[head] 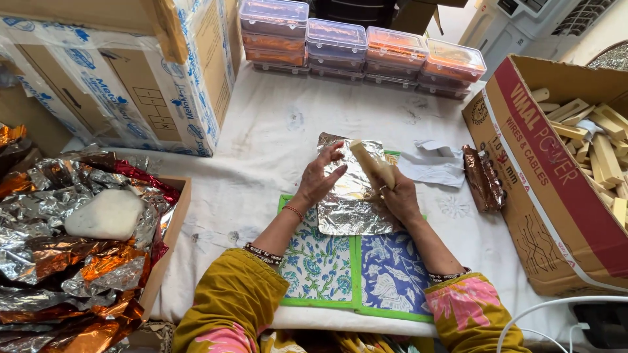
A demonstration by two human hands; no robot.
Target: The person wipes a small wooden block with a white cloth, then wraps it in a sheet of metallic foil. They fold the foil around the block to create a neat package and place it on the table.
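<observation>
Far left, an open carton box brims with crumpled silver and orange foil sheets, and a pale white flat lump sits on top of the heap. Behind it stands a big cardboard carton wrapped in clear printed tape. Moving in over the white cloth-covered table, there's a floral-print mat with green borders lying right in front of the person, and on its far end rests a square silver foil sheet. The left hand is spread wide, fingers pressing down on the foil's left half, palm flat, holding nothing. Just beside it, the right hand is curled tight round a pale beige wooden stick, which tilts up and away over the foil's upper right part. At the back, a row of stacked clear plastic boxes with orange contents lines the table's far edge. Right of the hands lies a crumpled white paper scrap, then a brown shiny wrapped bundle, just beside a large red-and-brown cardboard box holding many pale wooden blocks
</observation>
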